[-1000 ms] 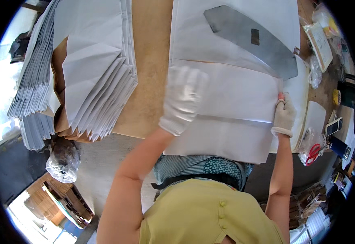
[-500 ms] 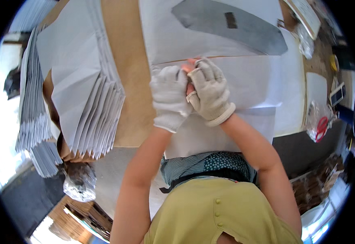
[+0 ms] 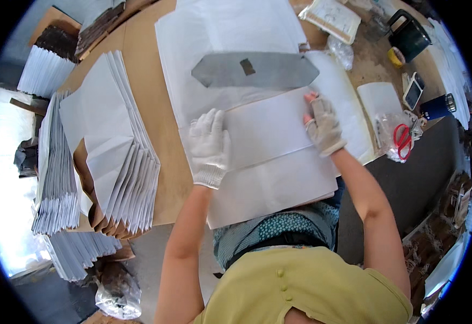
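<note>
A large white paper sheet (image 3: 271,127) lies before me with a folded-over panel whose crease lines run side to side. My left hand (image 3: 210,141), in a white knitted glove, rests flat with fingers stretched out on the sheet's left edge. At its right edge my right hand (image 3: 325,128), in a glove with some bare fingertips, lies with fingers extended and thumb apart. Just beyond the panel, a flat grey plate (image 3: 279,70) with pointed ends and a dark patch in its middle lies on more white paper (image 3: 187,48).
Fanned folded white paper stacks (image 3: 120,178) with brown paper among them stand at left on the brown tabletop (image 3: 157,119). At right are red-handled scissors (image 3: 402,141) by clear plastic, a phone (image 3: 413,90), a blue bottle (image 3: 437,107), yellow tape (image 3: 396,56) and a dark mug (image 3: 409,35).
My hands, close together over the middle of the sheet before, have parted to its left and right edges. The whole view has shifted, so the grey plate appears more level.
</note>
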